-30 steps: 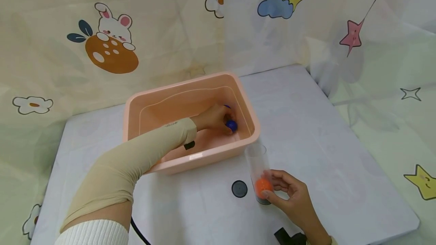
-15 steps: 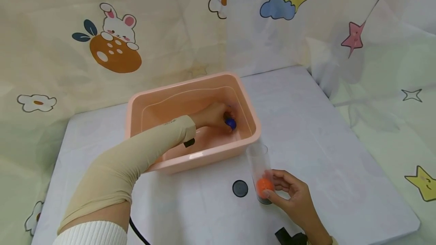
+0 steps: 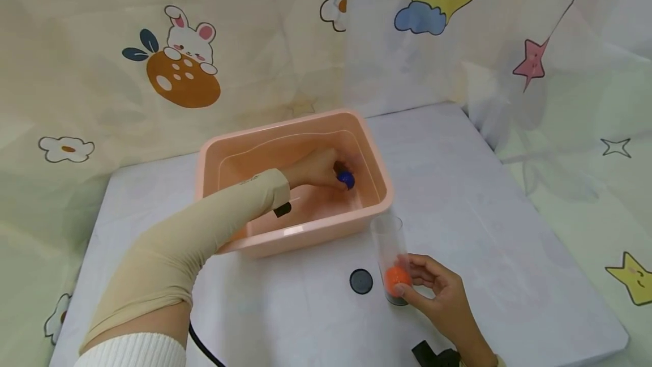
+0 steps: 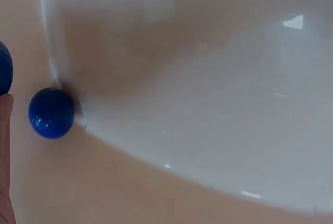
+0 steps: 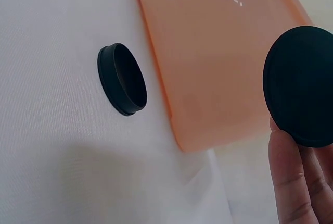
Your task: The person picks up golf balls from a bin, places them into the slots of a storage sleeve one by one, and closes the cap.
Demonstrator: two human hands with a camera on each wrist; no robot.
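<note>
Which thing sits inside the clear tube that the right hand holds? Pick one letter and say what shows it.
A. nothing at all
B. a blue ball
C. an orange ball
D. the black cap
C: in the head view an orange ball shows through the wall of the clear tube, low down where the right hand grips it; the black cap lies apart on the table.

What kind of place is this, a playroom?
Probably a staged tabletop set, not a real playroom: a cartoon-print cloth backdrop, a white table, and a pink tub beside a clear tube.
</note>
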